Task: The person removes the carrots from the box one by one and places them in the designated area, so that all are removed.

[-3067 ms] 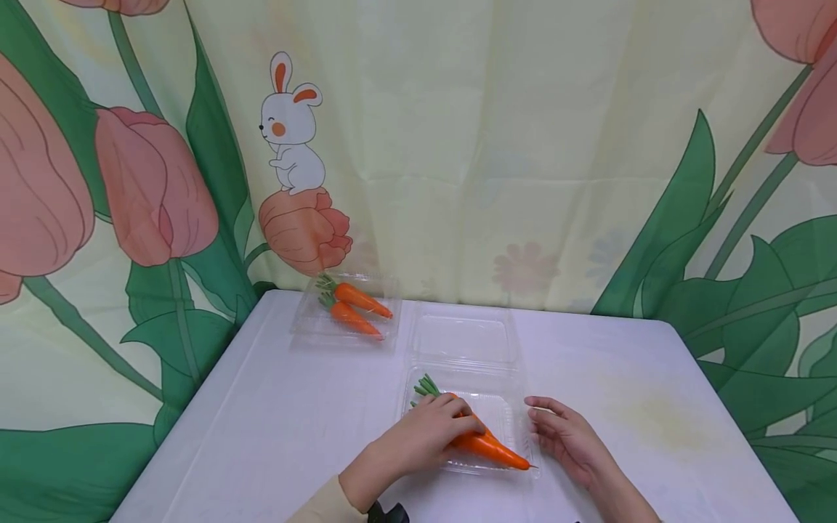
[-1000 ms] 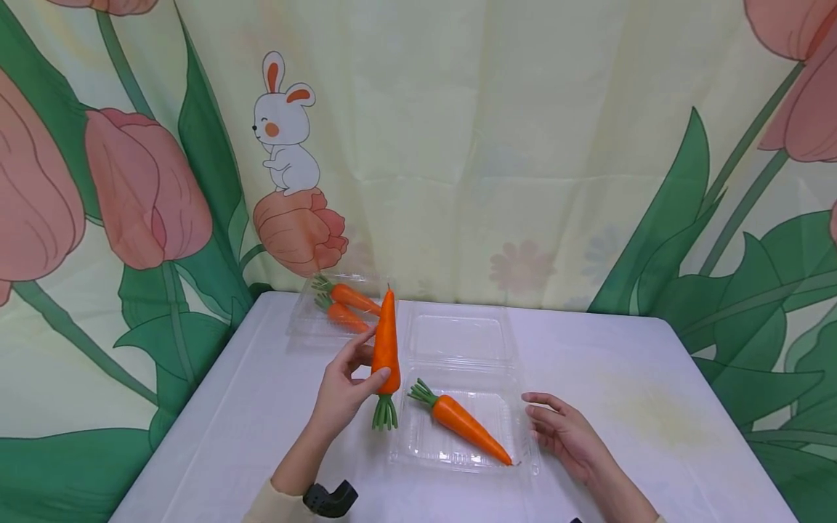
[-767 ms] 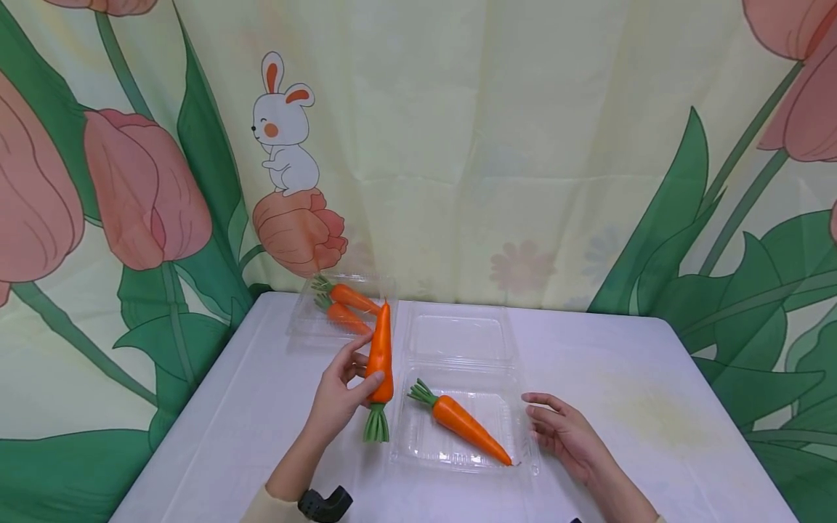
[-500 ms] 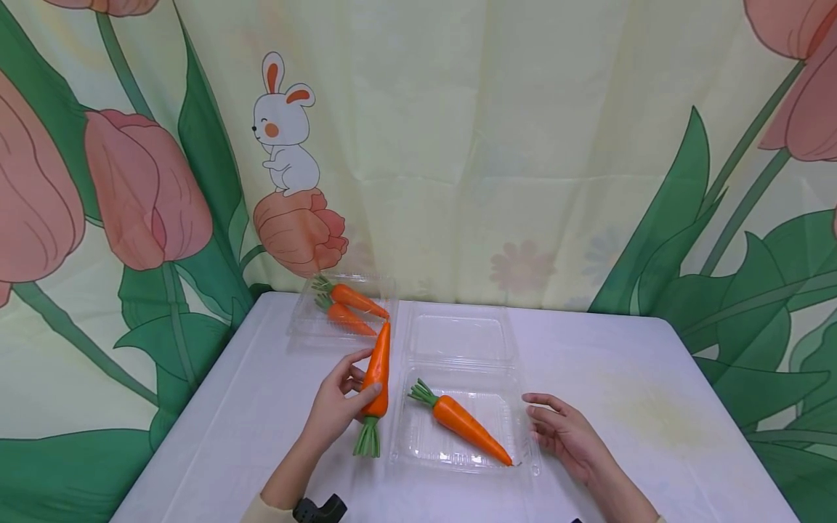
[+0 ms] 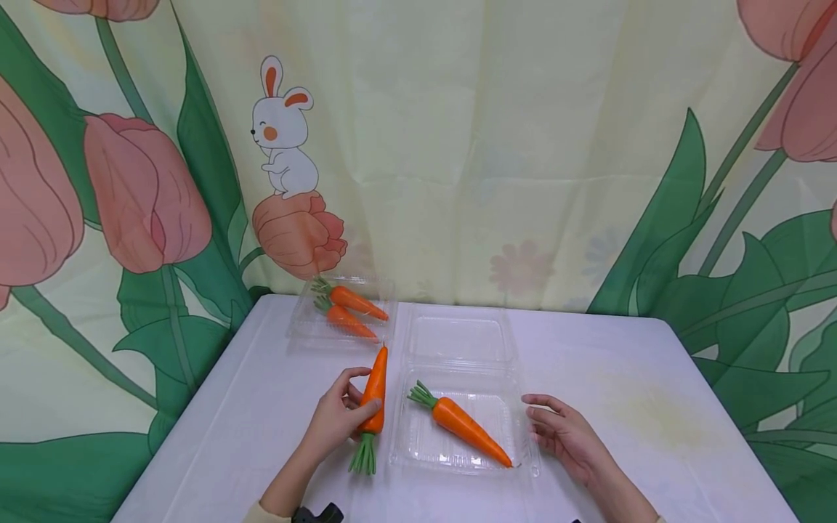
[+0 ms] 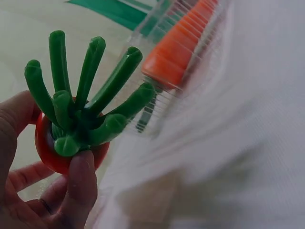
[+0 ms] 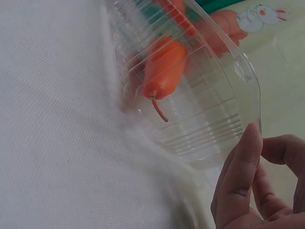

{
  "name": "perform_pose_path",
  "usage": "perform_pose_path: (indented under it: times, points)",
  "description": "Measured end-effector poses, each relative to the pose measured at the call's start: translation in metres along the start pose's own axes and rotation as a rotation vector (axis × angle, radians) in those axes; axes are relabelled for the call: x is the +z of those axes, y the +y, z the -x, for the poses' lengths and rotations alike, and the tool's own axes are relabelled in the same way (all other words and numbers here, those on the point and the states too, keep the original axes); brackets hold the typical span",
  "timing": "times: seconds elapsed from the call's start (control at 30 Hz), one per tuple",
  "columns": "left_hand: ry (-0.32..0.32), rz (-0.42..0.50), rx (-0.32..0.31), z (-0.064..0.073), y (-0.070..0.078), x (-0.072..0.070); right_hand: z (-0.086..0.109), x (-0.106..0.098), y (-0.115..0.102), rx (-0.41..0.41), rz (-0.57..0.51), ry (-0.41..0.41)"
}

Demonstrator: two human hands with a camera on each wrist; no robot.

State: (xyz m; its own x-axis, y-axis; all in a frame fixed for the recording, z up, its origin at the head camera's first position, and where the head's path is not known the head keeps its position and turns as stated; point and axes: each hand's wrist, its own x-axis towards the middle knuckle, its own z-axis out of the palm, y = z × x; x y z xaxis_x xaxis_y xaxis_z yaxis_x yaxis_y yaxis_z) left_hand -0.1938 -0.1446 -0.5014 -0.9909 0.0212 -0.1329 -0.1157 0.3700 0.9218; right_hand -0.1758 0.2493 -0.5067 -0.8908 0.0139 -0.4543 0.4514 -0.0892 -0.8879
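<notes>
My left hand (image 5: 340,414) holds an orange carrot (image 5: 375,392) with green stalks, fingers and thumb around its thick end. The carrot is to the left of an open clear plastic clamshell container, its tip pointing away and its stalks toward me. In the left wrist view the stalks (image 6: 78,112) stick up toward the camera. A second carrot (image 5: 467,428) lies diagonally inside the clamshell container (image 5: 418,454). At that container's right edge, my right hand (image 5: 565,439) pinches the rim between thumb and finger, as the right wrist view shows.
Another clear plastic container (image 5: 304,330) with two carrots (image 5: 358,301) stands at the back left, close beyond the held carrot's tip. The open lid (image 5: 461,338) lies flat behind the near container. A patterned curtain (image 5: 418,145) hangs behind the white table (image 5: 621,392).
My left hand has taken one carrot out of the near container, turned it tip-away, and brought it left and then lower toward me. The right hand stays at the rim.
</notes>
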Motion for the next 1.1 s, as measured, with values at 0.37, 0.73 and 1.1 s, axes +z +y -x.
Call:
perform_pose_path:
  times: [0.37, 0.73, 1.1]
  points:
    - [-0.003, -0.177, -0.015, -0.005, -0.014, 0.008, 0.0, 0.0, -0.001, -0.003, 0.007, -0.003]
    - [0.006, -0.269, -0.03, -0.004, -0.013, 0.013, 0.001, 0.002, 0.0, -0.005, 0.022, 0.016]
    - [-0.001, -0.295, -0.032, -0.005, -0.014, 0.014, 0.001, 0.001, 0.0, -0.008, 0.027, 0.009]
